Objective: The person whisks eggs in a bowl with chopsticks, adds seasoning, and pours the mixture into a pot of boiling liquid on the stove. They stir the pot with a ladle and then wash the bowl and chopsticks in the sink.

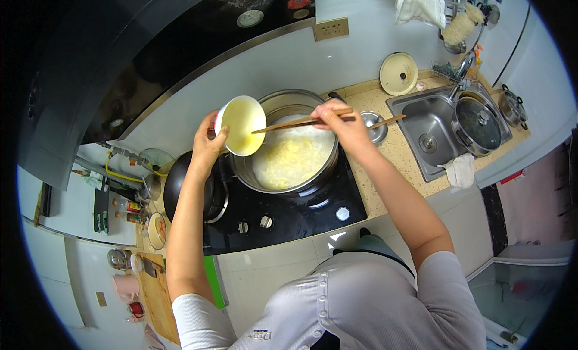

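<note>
My left hand (210, 140) grips a white bowl (244, 117) and tilts it over the left side of a large stainless-steel pot (289, 187). A thin yellow liquid, like beaten egg, coats its inside. Wooden chopsticks (298, 122) are held in my right hand (345, 124), above the pot's right side. Their tips reach inside the bowl. Pale, cloudy liquid fills the pot, with yellow egg-like strands (293, 158) spread across its surface. The pot stands on a black glass gas hob (289, 223).
A black wok (185, 192) sits left of the pot. To the right are a small metal bowl (377, 135), a steel sink (429, 124) and a lidded pot (478, 124). The range hood (180, 70) overhangs the left. A cutting board (160, 300) lies at lower left.
</note>
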`<state>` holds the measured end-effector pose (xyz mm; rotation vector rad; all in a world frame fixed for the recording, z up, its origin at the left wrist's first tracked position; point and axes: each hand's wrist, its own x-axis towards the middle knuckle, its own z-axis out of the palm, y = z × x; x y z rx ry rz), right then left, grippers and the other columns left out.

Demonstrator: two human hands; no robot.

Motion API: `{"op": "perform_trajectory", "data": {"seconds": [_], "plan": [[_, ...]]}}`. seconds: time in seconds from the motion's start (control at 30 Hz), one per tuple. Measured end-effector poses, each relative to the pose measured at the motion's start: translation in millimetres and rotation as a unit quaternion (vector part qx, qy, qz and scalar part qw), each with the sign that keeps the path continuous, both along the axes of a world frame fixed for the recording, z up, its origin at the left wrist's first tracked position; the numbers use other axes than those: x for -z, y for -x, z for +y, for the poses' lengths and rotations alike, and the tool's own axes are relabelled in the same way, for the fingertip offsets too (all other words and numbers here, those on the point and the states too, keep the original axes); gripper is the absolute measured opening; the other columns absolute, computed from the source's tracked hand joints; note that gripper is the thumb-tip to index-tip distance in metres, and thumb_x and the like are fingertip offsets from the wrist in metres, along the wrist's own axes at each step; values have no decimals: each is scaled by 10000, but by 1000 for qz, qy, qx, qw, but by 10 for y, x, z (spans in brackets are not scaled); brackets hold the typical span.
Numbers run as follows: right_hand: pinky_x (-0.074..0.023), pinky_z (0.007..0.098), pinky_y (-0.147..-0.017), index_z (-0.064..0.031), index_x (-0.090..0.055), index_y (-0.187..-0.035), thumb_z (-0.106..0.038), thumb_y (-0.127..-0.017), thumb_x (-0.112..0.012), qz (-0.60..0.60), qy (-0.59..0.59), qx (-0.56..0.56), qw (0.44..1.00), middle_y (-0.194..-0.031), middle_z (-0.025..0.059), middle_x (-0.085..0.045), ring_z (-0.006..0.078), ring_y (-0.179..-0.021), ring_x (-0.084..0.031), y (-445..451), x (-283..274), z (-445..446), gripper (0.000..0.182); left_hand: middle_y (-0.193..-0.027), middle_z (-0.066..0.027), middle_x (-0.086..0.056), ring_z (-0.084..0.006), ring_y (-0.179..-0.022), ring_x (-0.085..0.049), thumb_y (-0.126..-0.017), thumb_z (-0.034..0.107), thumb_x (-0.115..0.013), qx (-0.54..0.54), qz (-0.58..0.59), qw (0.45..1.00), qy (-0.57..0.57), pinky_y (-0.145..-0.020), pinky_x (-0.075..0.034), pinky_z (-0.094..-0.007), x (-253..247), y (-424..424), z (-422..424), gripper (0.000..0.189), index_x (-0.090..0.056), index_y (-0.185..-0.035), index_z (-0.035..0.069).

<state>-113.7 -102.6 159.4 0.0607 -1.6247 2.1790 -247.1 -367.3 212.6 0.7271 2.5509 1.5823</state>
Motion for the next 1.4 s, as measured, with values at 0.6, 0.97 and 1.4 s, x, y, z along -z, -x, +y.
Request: {"op": "perform_trajectory", "data": {"seconds": [0.6, 0.97, 1.4], "plan": [[-529, 289, -797, 5, -594, -870, -143, -910, -507, 25, 200, 39, 979, -918, 77, -582, 164, -872, -581, -383, 283, -92, 176, -1079, -74, -521, -169, -991, -481, -721, 115, -643, 36, 145, 987, -52, -769, -483, -282, -300, -233, 220, 565, -446, -1250, 91], [-431, 243, -767, 6, -634, -891, -57, -862, -560, 100, -85, 152, 980, -932, 90, -553, 154, -861, -541, -776, 292, -767, 101, -1051, -79, -538, -172, -996, -494, -782, 137, -604, -3, 171, 985, -23, -904, -381, -312, -288, -207, 224, 508, -438, -1254, 50], [-532, 272, -771, 24, -576, -964, -166, -906, -524, 48, 197, 71, 977, -963, 113, -595, 170, -883, -595, -211, 203, 266, 205, -1057, -55, -530, -162, -984, -480, -762, 164, -634, 38, 130, 991, -1, -887, -393, -314, -289, -303, 194, 519, -452, -1238, 69]]}}
